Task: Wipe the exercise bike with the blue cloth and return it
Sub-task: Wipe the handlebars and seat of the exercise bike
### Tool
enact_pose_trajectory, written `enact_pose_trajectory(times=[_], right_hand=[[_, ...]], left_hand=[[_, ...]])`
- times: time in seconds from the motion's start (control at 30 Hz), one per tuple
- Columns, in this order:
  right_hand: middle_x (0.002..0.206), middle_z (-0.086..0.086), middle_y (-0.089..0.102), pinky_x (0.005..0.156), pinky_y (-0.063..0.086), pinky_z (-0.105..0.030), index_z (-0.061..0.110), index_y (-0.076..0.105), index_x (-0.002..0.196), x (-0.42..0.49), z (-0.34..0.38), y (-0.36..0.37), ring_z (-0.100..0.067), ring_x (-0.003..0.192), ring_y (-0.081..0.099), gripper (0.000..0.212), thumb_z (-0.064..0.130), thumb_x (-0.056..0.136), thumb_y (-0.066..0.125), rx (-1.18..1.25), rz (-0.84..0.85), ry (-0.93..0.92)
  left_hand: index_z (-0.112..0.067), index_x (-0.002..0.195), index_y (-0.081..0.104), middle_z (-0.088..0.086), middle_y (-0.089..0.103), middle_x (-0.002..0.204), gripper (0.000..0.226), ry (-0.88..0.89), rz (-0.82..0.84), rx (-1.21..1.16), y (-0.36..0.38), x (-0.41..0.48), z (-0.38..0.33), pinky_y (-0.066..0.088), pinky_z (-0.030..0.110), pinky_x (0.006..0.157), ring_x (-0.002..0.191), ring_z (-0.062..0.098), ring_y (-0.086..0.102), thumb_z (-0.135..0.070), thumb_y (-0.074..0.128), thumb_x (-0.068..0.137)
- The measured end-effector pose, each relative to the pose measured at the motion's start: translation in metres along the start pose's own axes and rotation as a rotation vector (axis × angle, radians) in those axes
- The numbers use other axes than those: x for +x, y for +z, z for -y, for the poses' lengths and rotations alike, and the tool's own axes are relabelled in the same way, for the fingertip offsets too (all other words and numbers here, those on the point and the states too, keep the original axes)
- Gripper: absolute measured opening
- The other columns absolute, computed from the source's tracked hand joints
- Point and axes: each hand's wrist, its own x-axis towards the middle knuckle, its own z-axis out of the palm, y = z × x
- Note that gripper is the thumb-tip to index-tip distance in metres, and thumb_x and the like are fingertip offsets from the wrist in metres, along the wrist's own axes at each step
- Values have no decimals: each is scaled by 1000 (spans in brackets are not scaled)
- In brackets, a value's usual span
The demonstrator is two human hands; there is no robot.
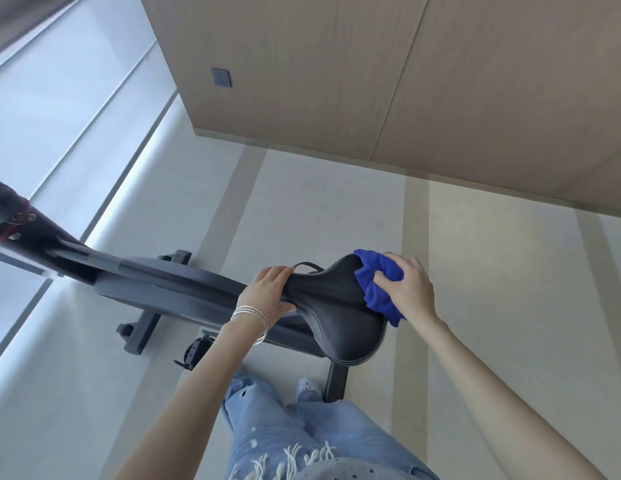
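The grey exercise bike (pixel 163 282) stands below me, its black padded saddle (pixel 337 306) nearest. My left hand (pixel 267 294), with thin silver bangles on the wrist, grips the saddle's narrow nose. My right hand (pixel 408 289) is closed on the bunched blue cloth (pixel 378 289) and presses it against the wide rear right side of the saddle. Part of the cloth hangs over the saddle's edge. The handlebar end of the bike (pixel 11 216) reaches out of view at the left.
A wood-panelled wall (pixel 371 81) with a grey socket (pixel 221 77) rises beyond the bike. A bright window with blinds (pixel 59 116) runs along the left. The pale tiled floor (pixel 319 209) spreads around the bike's base and pedals. My legs in torn jeans (pixel 302 438) stand behind the saddle.
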Motion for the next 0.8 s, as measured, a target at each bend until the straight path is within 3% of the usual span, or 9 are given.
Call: enact_pose_trajectory(times=[0.13,0.3,0.47,0.53,0.67,0.8], right_hand=[[110,8,53,75,37,-21,29,60,116,-35,-9,-7,-7,89,50,40,29,76,68,0,4,-13],[105,11,58,83,43,-27,36,65,106,-49,-15,-52,-15,97,58,37,24,71,70,-107,378,-25],[105,10,54,84,39,-24,32,64,110,-21,25,-50,-14,99,56,38,24,74,69,4,85,-154],[113,6,52,89,41,-30,33,61,114,-12,46,-29,-18,106,52,39,31,75,67,-88,106,-198],[126,1,48,91,35,-42,31,54,118,-13,70,24,-30,109,43,42,45,79,55,-619,164,-257],[123,3,51,86,35,-41,29,58,111,-19,64,25,-31,106,44,37,39,75,59,-639,180,-373]], left_hand=[[-20,140,34,-5,42,141,71,0,-13,-12,0,0,1,39,35,105,134,18,31,-26,69,79],[-19,141,33,-4,41,142,71,-1,-5,-11,1,-1,1,38,36,106,135,19,30,-27,68,80],[-18,142,31,-3,39,144,72,-9,4,-3,2,-1,1,34,33,109,136,19,29,-28,68,81],[-18,142,31,-2,39,144,72,-7,-2,-6,2,-1,1,31,31,110,136,20,29,-27,68,81],[-17,141,33,-1,40,143,72,-6,-5,-11,2,0,0,30,31,111,135,21,30,-26,69,80],[-17,141,33,-1,40,143,71,-6,-12,-18,4,-1,0,32,32,110,135,21,31,-25,69,80]])
